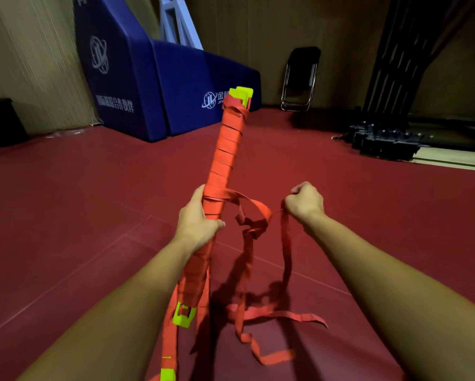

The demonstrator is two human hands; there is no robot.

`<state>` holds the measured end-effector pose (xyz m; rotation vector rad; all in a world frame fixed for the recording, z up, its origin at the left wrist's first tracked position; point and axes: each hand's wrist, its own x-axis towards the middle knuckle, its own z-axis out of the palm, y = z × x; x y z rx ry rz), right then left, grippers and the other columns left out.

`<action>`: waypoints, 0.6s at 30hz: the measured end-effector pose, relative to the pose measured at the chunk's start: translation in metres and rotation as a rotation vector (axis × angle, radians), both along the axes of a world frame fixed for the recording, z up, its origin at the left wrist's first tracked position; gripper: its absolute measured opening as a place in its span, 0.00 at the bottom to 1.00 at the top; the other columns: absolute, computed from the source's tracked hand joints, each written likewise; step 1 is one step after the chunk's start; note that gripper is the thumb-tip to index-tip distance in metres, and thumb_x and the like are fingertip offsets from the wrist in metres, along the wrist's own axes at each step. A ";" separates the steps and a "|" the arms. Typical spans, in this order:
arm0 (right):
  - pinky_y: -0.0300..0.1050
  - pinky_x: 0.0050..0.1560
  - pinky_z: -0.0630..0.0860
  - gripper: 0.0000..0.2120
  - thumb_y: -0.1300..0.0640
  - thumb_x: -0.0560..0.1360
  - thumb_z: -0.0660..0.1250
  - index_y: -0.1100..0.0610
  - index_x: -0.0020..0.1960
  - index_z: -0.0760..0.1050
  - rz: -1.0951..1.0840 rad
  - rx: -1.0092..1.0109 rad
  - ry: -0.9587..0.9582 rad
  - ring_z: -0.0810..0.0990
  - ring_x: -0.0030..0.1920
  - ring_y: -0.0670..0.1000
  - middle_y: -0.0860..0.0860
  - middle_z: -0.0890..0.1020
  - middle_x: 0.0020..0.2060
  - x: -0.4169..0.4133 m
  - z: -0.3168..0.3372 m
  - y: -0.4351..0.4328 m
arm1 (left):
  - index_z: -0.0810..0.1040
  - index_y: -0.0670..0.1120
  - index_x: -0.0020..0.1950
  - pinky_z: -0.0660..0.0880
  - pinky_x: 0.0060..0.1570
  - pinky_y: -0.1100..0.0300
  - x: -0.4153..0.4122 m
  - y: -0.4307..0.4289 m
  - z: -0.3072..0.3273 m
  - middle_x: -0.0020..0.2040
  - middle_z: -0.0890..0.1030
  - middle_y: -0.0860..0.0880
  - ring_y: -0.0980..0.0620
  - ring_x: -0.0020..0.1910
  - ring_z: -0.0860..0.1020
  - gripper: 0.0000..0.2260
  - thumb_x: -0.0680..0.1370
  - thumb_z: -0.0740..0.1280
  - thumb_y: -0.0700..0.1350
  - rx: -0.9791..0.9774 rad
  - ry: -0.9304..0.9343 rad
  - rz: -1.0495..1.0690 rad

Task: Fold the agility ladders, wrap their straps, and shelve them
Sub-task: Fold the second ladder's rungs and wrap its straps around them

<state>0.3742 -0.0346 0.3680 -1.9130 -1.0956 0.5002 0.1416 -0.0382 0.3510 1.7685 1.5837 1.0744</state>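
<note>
**Head view.** The agility ladder [225, 160] was gathered into one long bundle, held slanting up and away from the person above the red floor [382, 229].

- **Left hand:** The left hand [196, 218] gripped the bundle near its middle, with the fingers curled round it.
- **Right hand:** The right hand [303, 202] was to the right of the bundle and apart from it. It was clenched on the loose strap [285, 243].
- **Strap:** The strap left the bundle just above the left hand and ran in a twisted loop to the right fist.
- **Upper bundle:** Close orange turns covered it up to the yellow-green rung ends [240, 94] at the top.
- **Lower bundle:** The turns looked looser here. A yellow-green rung piece [184, 316] showed, and strap tails hung down.
- **Floor:** More strap lay in loops and tails to the right of the bundle's lower end.
- **Surroundings:** A blue padded base [148, 86] stood beyond the bundle's top. A folding chair [299, 78] stood against the wall further right.

**Assessment.** Folding of this ladder appeared complete. Wrapping appeared partly done, since the slack on the floor was yet to be wound on and its end secured. Shelving had not begun, and no shelf could be identified in this view.
</note>
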 end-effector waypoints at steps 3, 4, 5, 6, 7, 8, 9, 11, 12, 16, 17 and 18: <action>0.53 0.47 0.82 0.18 0.72 0.70 0.56 0.57 0.52 0.78 0.121 0.014 0.345 0.83 0.41 0.59 0.58 0.81 0.40 0.000 -0.007 0.003 | 0.69 0.58 0.71 0.76 0.52 0.58 -0.001 0.000 -0.001 0.49 0.83 0.51 0.48 0.48 0.81 0.38 0.66 0.79 0.39 0.006 -0.010 0.005; 0.51 0.42 0.82 0.21 0.75 0.72 0.53 0.58 0.52 0.78 0.179 0.011 0.469 0.81 0.36 0.56 0.58 0.79 0.37 -0.001 -0.007 0.002 | 0.69 0.58 0.71 0.76 0.52 0.58 -0.002 0.000 -0.002 0.49 0.83 0.51 0.48 0.48 0.81 0.38 0.66 0.79 0.39 0.008 -0.013 0.004; 0.48 0.41 0.80 0.20 0.76 0.73 0.52 0.61 0.52 0.78 0.235 0.002 0.550 0.79 0.34 0.54 0.58 0.77 0.36 -0.002 -0.005 0.001 | 0.69 0.58 0.71 0.76 0.51 0.58 -0.002 0.000 -0.002 0.49 0.83 0.51 0.49 0.48 0.81 0.38 0.66 0.79 0.38 0.011 -0.016 0.002; 0.45 0.42 0.79 0.18 0.77 0.74 0.55 0.62 0.52 0.78 0.289 -0.007 0.594 0.79 0.36 0.52 0.57 0.77 0.37 -0.005 -0.001 -0.002 | 0.69 0.58 0.71 0.75 0.51 0.59 -0.001 0.000 -0.001 0.49 0.83 0.51 0.49 0.48 0.81 0.38 0.66 0.79 0.38 0.013 -0.021 0.000; 0.43 0.44 0.79 0.14 0.76 0.74 0.59 0.63 0.53 0.77 0.344 -0.019 0.628 0.78 0.37 0.51 0.57 0.78 0.38 -0.008 0.001 -0.004 | 0.69 0.58 0.71 0.75 0.50 0.59 -0.001 0.001 -0.001 0.49 0.83 0.52 0.49 0.48 0.81 0.38 0.66 0.79 0.38 0.013 -0.028 -0.005; 0.41 0.44 0.78 0.13 0.74 0.74 0.64 0.64 0.56 0.76 0.394 -0.029 0.677 0.79 0.39 0.50 0.57 0.79 0.40 -0.009 0.003 -0.004 | 0.69 0.58 0.71 0.75 0.50 0.60 0.000 0.001 0.000 0.50 0.83 0.52 0.50 0.49 0.82 0.39 0.66 0.79 0.38 0.015 -0.035 -0.011; 0.39 0.42 0.78 0.16 0.73 0.73 0.67 0.64 0.59 0.74 0.432 -0.050 0.705 0.79 0.39 0.49 0.57 0.80 0.41 -0.011 0.003 -0.004 | 0.68 0.58 0.72 0.75 0.51 0.60 0.001 0.001 0.000 0.51 0.83 0.52 0.50 0.49 0.81 0.39 0.66 0.79 0.38 0.016 -0.043 -0.019; 0.40 0.44 0.78 0.25 0.73 0.70 0.71 0.61 0.65 0.71 0.465 -0.116 0.667 0.80 0.43 0.50 0.58 0.80 0.45 -0.016 0.000 -0.002 | 0.68 0.58 0.73 0.75 0.50 0.60 0.004 0.001 0.001 0.52 0.82 0.52 0.50 0.50 0.81 0.39 0.66 0.79 0.38 0.019 -0.057 -0.029; 0.43 0.47 0.78 0.30 0.72 0.70 0.72 0.59 0.68 0.68 0.479 -0.155 0.594 0.80 0.47 0.52 0.59 0.80 0.48 -0.019 -0.002 -0.001 | 0.68 0.57 0.73 0.74 0.49 0.61 0.006 0.000 0.002 0.52 0.82 0.53 0.51 0.50 0.80 0.39 0.66 0.79 0.38 0.022 -0.063 -0.033; 0.47 0.39 0.82 0.31 0.63 0.71 0.76 0.58 0.68 0.65 0.478 -0.305 0.390 0.77 0.45 0.52 0.58 0.74 0.54 -0.031 -0.010 -0.005 | 0.69 0.57 0.72 0.72 0.48 0.63 0.012 0.002 0.003 0.54 0.82 0.53 0.52 0.51 0.80 0.40 0.64 0.80 0.40 0.034 -0.076 -0.039; 0.47 0.37 0.83 0.27 0.60 0.72 0.76 0.60 0.65 0.66 0.474 -0.369 0.384 0.77 0.41 0.53 0.58 0.74 0.51 -0.032 -0.010 -0.008 | 0.69 0.57 0.72 0.71 0.47 0.64 0.013 0.003 0.003 0.54 0.82 0.53 0.52 0.51 0.80 0.40 0.64 0.80 0.40 0.037 -0.077 -0.041; 0.48 0.36 0.83 0.25 0.57 0.73 0.75 0.62 0.64 0.68 0.485 -0.439 0.369 0.78 0.39 0.54 0.59 0.75 0.49 -0.033 -0.011 -0.010 | 0.69 0.57 0.72 0.71 0.46 0.65 0.014 0.003 0.003 0.54 0.82 0.53 0.52 0.51 0.80 0.40 0.64 0.80 0.40 0.041 -0.080 -0.042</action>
